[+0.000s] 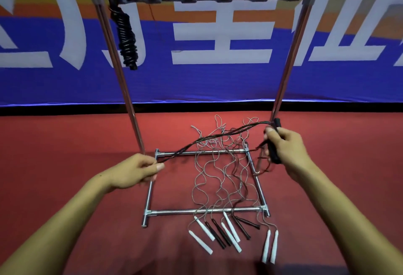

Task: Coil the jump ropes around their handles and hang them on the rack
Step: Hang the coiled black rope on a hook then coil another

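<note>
Both hands hold one black jump rope (218, 138). Right hand (283, 146) clamps its upright black handles (273, 143); left hand (135, 171) pinches the cord, which stretches leftward and nearer, ready for winding round the handles.

The only writing I can see is on the blue banner (218, 82) behind the rack: large white Chinese characters, all cut off by the frame or by the rack's poles. The one in the middle looks to me like "主"; the others I cannot make out. I find no labels, brands or numbers anywhere else.
</note>
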`<state>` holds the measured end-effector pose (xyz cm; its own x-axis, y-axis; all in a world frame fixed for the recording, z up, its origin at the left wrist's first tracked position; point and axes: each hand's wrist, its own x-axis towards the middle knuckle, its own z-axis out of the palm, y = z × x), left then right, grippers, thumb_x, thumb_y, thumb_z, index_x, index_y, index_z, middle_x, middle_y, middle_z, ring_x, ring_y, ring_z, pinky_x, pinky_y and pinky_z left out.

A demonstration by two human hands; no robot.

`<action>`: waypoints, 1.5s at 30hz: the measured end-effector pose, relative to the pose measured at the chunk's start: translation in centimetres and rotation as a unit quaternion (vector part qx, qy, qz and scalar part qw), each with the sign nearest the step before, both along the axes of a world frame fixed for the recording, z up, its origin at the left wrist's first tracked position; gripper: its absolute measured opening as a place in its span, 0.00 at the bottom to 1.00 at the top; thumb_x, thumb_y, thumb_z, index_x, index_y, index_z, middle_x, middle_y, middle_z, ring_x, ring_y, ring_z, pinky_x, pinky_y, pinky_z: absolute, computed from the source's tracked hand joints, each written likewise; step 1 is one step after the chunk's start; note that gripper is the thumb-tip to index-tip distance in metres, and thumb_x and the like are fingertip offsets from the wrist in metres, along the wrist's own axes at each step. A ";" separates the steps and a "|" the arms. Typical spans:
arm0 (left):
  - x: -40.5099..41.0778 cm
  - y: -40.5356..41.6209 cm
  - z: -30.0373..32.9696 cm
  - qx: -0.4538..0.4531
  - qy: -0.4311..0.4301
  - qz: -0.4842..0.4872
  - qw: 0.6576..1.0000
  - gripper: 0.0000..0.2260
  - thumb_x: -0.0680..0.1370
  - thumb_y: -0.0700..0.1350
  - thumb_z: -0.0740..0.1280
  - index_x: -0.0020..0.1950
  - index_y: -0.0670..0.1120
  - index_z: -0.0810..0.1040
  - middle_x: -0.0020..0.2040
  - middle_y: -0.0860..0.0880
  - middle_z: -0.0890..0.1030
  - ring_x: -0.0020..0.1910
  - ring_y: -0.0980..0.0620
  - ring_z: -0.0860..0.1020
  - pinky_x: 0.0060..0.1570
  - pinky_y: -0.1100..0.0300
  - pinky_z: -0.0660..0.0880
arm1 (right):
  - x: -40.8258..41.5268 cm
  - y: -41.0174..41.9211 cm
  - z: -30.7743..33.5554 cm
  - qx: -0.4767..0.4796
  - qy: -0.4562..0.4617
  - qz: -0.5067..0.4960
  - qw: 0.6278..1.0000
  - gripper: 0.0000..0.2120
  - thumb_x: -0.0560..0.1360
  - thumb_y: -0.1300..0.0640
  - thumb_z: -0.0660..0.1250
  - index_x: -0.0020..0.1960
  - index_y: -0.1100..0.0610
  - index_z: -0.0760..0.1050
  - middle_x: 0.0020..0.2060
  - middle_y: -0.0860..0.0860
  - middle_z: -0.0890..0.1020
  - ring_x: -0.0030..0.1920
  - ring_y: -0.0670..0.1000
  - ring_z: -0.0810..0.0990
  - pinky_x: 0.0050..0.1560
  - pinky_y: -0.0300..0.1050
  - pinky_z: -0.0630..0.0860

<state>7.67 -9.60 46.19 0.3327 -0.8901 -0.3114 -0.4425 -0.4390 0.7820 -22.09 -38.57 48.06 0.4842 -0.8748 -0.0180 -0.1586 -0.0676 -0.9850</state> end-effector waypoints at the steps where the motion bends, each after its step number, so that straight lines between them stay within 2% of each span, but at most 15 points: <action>1: -0.2 -0.2 0.2 -0.011 0.001 0.036 0.999 0.23 0.85 0.56 0.65 0.43 0.37 0.78 0.29 0.53 0.72 0.28 0.54 0.69 0.30 0.60 0.69 | 0.0 0.4 -0.3 0.001 0.019 0.028 0.999 0.15 0.83 0.52 0.67 0.44 0.62 0.77 0.29 0.58 0.75 0.23 0.51 0.72 0.27 0.42 0.68; 5: 0.0 -1.2 0.6 -0.088 -0.079 0.222 0.968 0.19 0.85 0.52 0.67 0.41 0.41 0.86 0.21 0.55 0.69 0.23 0.55 0.62 0.26 0.61 0.57 | 0.3 2.1 -0.3 -0.024 0.077 0.137 0.987 0.10 0.76 0.59 0.77 0.56 0.59 0.81 0.33 0.54 0.77 0.27 0.51 0.75 0.29 0.43 0.73; 8: 1.4 -1.1 0.4 -0.091 -0.136 0.364 0.917 0.17 0.84 0.50 0.69 0.38 0.45 0.86 0.20 0.55 0.70 0.27 0.50 0.68 0.32 0.56 0.64 | 0.7 2.8 0.1 -0.031 0.083 0.177 0.980 0.32 0.76 0.65 0.75 0.76 0.49 0.69 0.44 0.55 0.79 0.30 0.55 0.81 0.31 0.50 0.79; 10: 2.4 -0.9 0.2 -0.047 -0.182 0.356 0.915 0.17 0.84 0.51 0.69 0.37 0.46 0.85 0.30 0.47 0.80 0.35 0.41 0.78 0.39 0.51 0.72 | 0.7 3.5 0.4 -0.027 0.074 0.197 0.977 0.43 0.78 0.66 0.73 0.82 0.42 0.55 0.51 0.58 0.80 0.31 0.56 0.83 0.31 0.48 0.80; 13: 2.3 -1.2 -0.6 0.040 -0.254 0.247 0.934 0.18 0.83 0.53 0.69 0.38 0.45 0.84 0.35 0.44 0.82 0.42 0.40 0.82 0.43 0.52 0.74 | 0.6 4.5 0.8 0.015 0.059 0.249 0.967 0.49 0.81 0.67 0.68 0.81 0.38 0.37 0.45 0.64 0.84 0.34 0.56 0.85 0.33 0.45 0.80; 16: 1.3 -1.3 -1.4 0.089 -0.335 0.110 0.932 0.18 0.83 0.56 0.67 0.37 0.48 0.81 0.32 0.50 0.81 0.37 0.47 0.81 0.39 0.54 0.75 | 1.0 5.3 0.4 0.037 0.041 0.274 0.960 0.25 0.82 0.68 0.66 0.76 0.57 0.63 0.55 0.63 0.84 0.38 0.57 0.86 0.36 0.48 0.81; 18: 1.5 -1.1 -1.6 0.112 -0.350 0.045 0.929 0.17 0.82 0.58 0.67 0.39 0.49 0.81 0.33 0.52 0.82 0.38 0.47 0.82 0.40 0.53 0.78 | 1.4 6.2 0.2 0.072 0.017 0.275 0.959 0.17 0.82 0.68 0.65 0.70 0.62 0.71 0.60 0.59 0.84 0.40 0.57 0.85 0.35 0.45 0.80; 21: 1.3 -0.7 -1.4 0.124 -0.313 -0.014 0.941 0.25 0.82 0.66 0.63 0.37 0.48 0.78 0.33 0.51 0.81 0.37 0.48 0.81 0.43 0.51 0.79 | 2.1 7.7 0.6 0.084 -0.005 0.281 0.956 0.13 0.82 0.67 0.67 0.66 0.61 0.76 0.57 0.56 0.86 0.36 0.54 0.81 0.32 0.44 0.75; 24: -1.8 -1.2 0.2 0.022 -0.274 0.001 0.961 0.30 0.80 0.74 0.52 0.38 0.49 0.74 0.33 0.52 0.77 0.37 0.51 0.76 0.44 0.50 0.76 | 2.5 8.7 1.1 0.062 0.007 0.300 0.952 0.08 0.81 0.63 0.70 0.60 0.61 0.79 0.50 0.59 0.87 0.31 0.54 0.75 0.29 0.44 0.69; 27: -5.6 -2.5 2.2 -0.138 -0.181 0.045 0.973 0.28 0.78 0.74 0.57 0.57 0.52 0.80 0.46 0.58 0.81 0.45 0.65 0.79 0.49 0.62 0.74 | 3.0 9.9 1.5 0.059 0.014 0.318 0.946 0.09 0.82 0.59 0.70 0.58 0.64 0.78 0.42 0.57 0.87 0.26 0.53 0.73 0.28 0.44 0.66; 30: -8.0 -3.2 2.8 -0.228 -0.110 0.040 0.967 0.25 0.79 0.68 0.63 0.72 0.58 0.72 0.59 0.57 0.82 0.61 0.62 0.80 0.62 0.59 0.76 | 3.5 11.3 1.6 0.054 0.015 0.346 0.937 0.09 0.82 0.59 0.69 0.57 0.64 0.79 0.40 0.55 0.87 0.25 0.50 0.75 0.25 0.40 0.67; 32: -8.5 -3.3 2.6 -0.233 -0.063 0.004 0.971 0.21 0.80 0.64 0.67 0.72 0.61 0.71 0.55 0.55 0.83 0.56 0.55 0.83 0.61 0.49 0.79 | 3.5 11.9 1.5 0.039 0.015 0.363 0.931 0.08 0.82 0.58 0.69 0.55 0.62 0.82 0.37 0.53 0.86 0.26 0.52 0.75 0.29 0.41 0.70; 36: -7.8 -3.3 2.9 -0.260 -0.025 -0.013 0.965 0.08 0.80 0.50 0.75 0.57 0.52 0.81 0.44 0.44 0.83 0.40 0.46 0.80 0.46 0.37 0.79 | 3.3 12.1 1.5 0.082 -0.005 0.370 0.925 0.08 0.80 0.59 0.72 0.57 0.61 0.85 0.39 0.54 0.86 0.33 0.53 0.78 0.38 0.43 0.75; 40: -7.8 -3.2 3.4 -0.284 0.050 0.014 0.957 0.05 0.79 0.43 0.76 0.54 0.46 0.83 0.40 0.40 0.82 0.35 0.50 0.78 0.37 0.51 0.77 | 3.2 12.1 1.6 0.147 -0.002 0.384 0.912 0.13 0.80 0.59 0.71 0.64 0.59 0.80 0.51 0.59 0.87 0.41 0.56 0.82 0.41 0.50 0.83; 45: -7.2 -3.2 3.4 -0.264 0.090 0.029 0.960 0.05 0.81 0.42 0.73 0.55 0.42 0.84 0.39 0.47 0.82 0.33 0.47 0.79 0.39 0.53 0.79 | 2.9 11.0 1.7 0.115 0.019 0.401 0.909 0.10 0.81 0.54 0.70 0.61 0.55 0.82 0.49 0.60 0.86 0.39 0.58 0.80 0.36 0.48 0.81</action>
